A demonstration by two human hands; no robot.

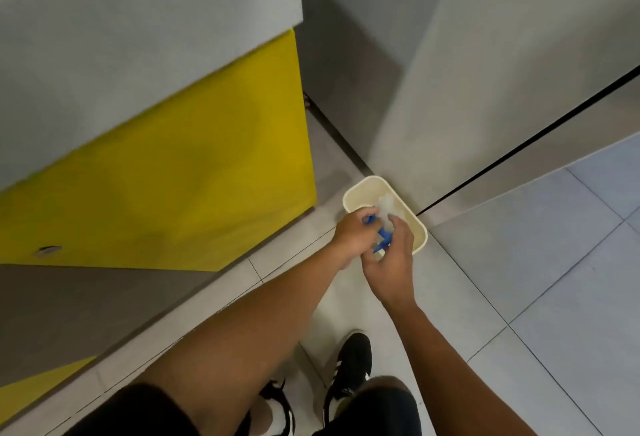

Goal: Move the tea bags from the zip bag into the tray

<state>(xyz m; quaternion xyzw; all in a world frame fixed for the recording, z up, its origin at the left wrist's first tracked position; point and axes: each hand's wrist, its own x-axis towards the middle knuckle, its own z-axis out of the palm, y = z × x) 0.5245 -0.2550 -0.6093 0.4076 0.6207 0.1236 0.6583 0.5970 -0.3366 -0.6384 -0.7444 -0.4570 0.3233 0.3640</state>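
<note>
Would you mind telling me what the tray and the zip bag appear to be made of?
The tray looks like cream moulded plastic: smooth walls, rounded corners, a faint sheen. The zip bag, held by both hands, seems to be thin clear plastic film with a blue strip; blur leaves that uncertain.

Grey tiled floor (536,262), yellow cabinet panel (173,175) (grey walls (450,54)).

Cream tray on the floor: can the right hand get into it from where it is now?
Probably yes. The right hand is directly over the near end of the cream tray, whose top is open. It does hold the clear zip bag together with the left hand, which may limit it.
</note>
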